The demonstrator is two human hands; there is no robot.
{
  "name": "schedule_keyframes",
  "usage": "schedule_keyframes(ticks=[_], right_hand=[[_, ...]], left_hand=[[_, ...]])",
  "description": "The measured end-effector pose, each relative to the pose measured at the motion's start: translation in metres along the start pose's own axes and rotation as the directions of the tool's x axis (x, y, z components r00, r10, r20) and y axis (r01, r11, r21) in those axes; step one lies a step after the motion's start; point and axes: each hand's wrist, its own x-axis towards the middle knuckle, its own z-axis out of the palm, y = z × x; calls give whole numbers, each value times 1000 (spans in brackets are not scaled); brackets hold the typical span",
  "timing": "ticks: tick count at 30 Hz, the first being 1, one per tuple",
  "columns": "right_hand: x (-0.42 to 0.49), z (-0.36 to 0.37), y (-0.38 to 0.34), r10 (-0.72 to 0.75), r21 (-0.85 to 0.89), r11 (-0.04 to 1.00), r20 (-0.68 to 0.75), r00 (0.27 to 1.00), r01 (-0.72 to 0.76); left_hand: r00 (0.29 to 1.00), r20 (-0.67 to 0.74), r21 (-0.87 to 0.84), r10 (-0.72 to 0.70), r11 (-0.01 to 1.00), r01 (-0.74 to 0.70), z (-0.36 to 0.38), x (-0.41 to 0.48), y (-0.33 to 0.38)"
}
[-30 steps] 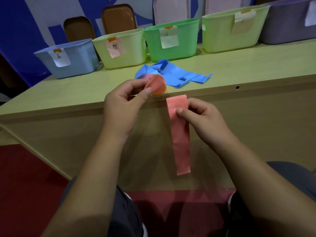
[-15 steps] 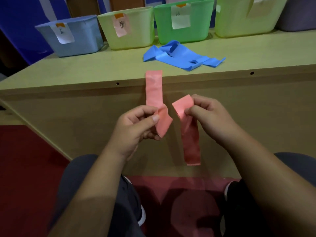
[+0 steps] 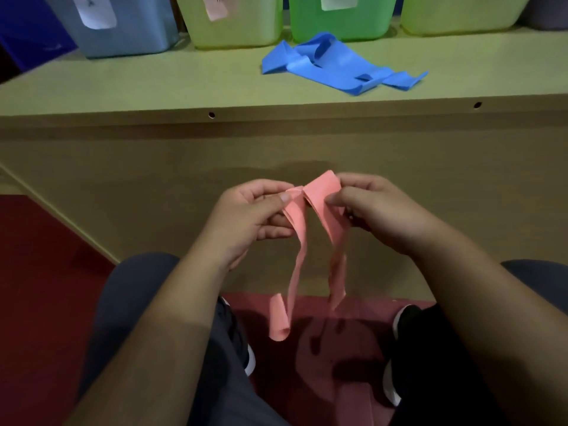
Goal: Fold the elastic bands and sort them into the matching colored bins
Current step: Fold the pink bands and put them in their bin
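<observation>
**Two hands pinch a pink elastic band (image 3: 324, 195) in front of a bench (image 3: 153, 84) lined with coloured bins.**

The left hand (image 3: 249, 216) holds one part of the band between thumb and curled fingers, and the right hand (image 3: 378, 213) pinches the looped top just beside it, so each grip is closed on the band. The band is in the air, below the bench's front edge. Two strands hang between the person's knees, the left one ending in a curl above the red floor (image 3: 40, 272). A crumpled blue band (image 3: 335, 67) lies on the bench near the green bin (image 3: 341, 23). The blue bin (image 3: 132, 32) and a pale yellow-green bin (image 3: 239, 29) stand to its left, and another pale green bin (image 3: 455, 16) to its right.
</observation>
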Motion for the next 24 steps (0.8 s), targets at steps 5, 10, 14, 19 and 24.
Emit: schedule_keyframes(ticks=[5, 10, 14, 19, 24], right_hand=[[5, 7, 6, -2, -36, 999, -14, 1000, 1], [10, 15, 9, 10, 10, 1000, 5, 1000, -10], [11, 20, 11, 26, 110, 993, 46, 999, -31], [9, 21, 13, -10, 102, 995, 101, 995, -1], [8, 19, 16, -39, 22, 999, 128, 991, 37]], left_hand=[[1000, 4, -60, 1, 998, -1, -2, 2, -1], [999, -33, -97, 13, 995, -16, -1, 3, -3], [998, -69, -110, 8, 994, -15, -2, 5, -4], [996, -84, -108, 2, 994, -11, -1, 4, -6], [997, -75, -100, -19, 995, 12, 1, 4, -9]])
